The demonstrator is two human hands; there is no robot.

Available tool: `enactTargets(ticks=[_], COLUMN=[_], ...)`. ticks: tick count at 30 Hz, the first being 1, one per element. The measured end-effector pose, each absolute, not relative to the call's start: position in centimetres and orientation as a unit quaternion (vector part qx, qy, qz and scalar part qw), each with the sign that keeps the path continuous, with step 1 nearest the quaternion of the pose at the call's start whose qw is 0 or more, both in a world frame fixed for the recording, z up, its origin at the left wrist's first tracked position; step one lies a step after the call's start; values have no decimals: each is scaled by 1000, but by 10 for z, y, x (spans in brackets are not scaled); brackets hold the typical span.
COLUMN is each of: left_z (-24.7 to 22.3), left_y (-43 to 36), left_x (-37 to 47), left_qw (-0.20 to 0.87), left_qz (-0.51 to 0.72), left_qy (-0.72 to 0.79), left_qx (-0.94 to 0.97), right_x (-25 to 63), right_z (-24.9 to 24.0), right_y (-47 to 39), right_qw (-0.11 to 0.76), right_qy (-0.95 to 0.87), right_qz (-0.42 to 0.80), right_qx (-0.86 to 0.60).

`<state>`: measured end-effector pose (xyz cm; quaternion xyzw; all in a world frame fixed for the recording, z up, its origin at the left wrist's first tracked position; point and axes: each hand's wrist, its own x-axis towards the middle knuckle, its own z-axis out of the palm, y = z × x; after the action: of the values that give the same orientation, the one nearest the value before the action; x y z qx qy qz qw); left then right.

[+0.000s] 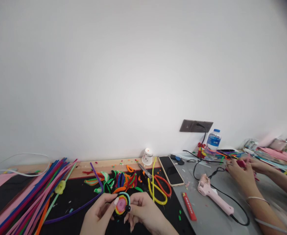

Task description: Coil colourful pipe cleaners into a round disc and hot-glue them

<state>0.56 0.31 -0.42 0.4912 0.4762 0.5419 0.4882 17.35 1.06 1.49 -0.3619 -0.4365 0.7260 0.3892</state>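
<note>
Both of my hands hold a round coil of pipe cleaners (121,206) over the black mat. Its rings run from pink in the middle through orange and yellow to black, with a light blue piece along the upper edge. My left hand (100,210) pinches the coil's left side, thumb on its face. My right hand (143,209) grips the right side, fingers by a small black knob (127,208). Just behind the coil lie bent pipe-cleaner pieces (120,181) in green, orange and purple. Scissors (159,189) with red and yellow handles rest right of them.
Long pipe cleaners (40,199) lie bundled at left. A paper cup (147,157) stands by the wall. A phone (171,170), red lighter (189,206), pink glue gun (214,195) with cord and water bottle (213,140) are rightward. A co-worker's hands (243,171) work at far right.
</note>
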Motion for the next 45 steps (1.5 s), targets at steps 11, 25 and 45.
enactTargets(ticks=[11, 25, 45], left_z=[-6, -1, -10], left_y=[4, 1, 5], left_x=[5, 7, 5], left_qw=[498, 482, 512], left_qz=[528, 535, 527], left_qy=[474, 476, 445], left_qx=[499, 505, 512], right_x=[175, 175, 176], right_z=[8, 10, 9], right_y=[13, 12, 15], right_qw=[386, 395, 408], right_qy=[-441, -445, -450], right_qz=[727, 717, 699], right_qx=[-359, -362, -378])
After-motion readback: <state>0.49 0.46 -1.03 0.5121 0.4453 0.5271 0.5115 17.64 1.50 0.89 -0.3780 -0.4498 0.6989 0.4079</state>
